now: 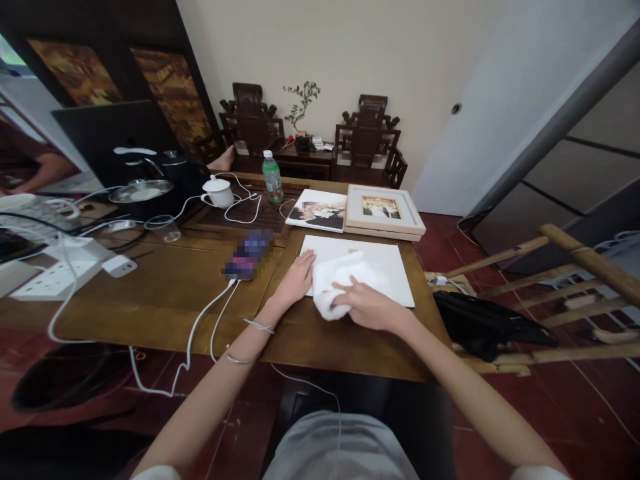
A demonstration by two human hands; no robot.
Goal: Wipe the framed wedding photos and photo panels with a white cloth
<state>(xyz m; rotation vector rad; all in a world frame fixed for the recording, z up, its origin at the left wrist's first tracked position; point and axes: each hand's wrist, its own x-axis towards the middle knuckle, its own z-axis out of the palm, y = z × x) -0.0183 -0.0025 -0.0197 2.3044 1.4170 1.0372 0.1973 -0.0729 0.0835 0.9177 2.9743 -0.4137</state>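
Note:
A flat white board (395, 267) lies on the brown table near its right end. My left hand (297, 277) rests at the board's left edge, fingers stretched out against it, holding nothing. Bunched on the board is a fluffy white cloth (333, 273), and my right hand (367, 303) presses and grips it from the right. The cloth covers the board's middle and hangs over its near edge. Just beyond the board lie a photo print panel (317, 212) and a pale picture frame (415, 213) with a wedding picture, stacked on another flat piece.
Left of my hands, a phone (247, 255) is plugged into white cables. Farther off stand a green-labelled bottle (273, 179), a lidded white cup (219, 193), a pot (143, 199) and a power strip (60, 270). A bamboo chair (595, 267) with a black bag (493, 323) is at the right.

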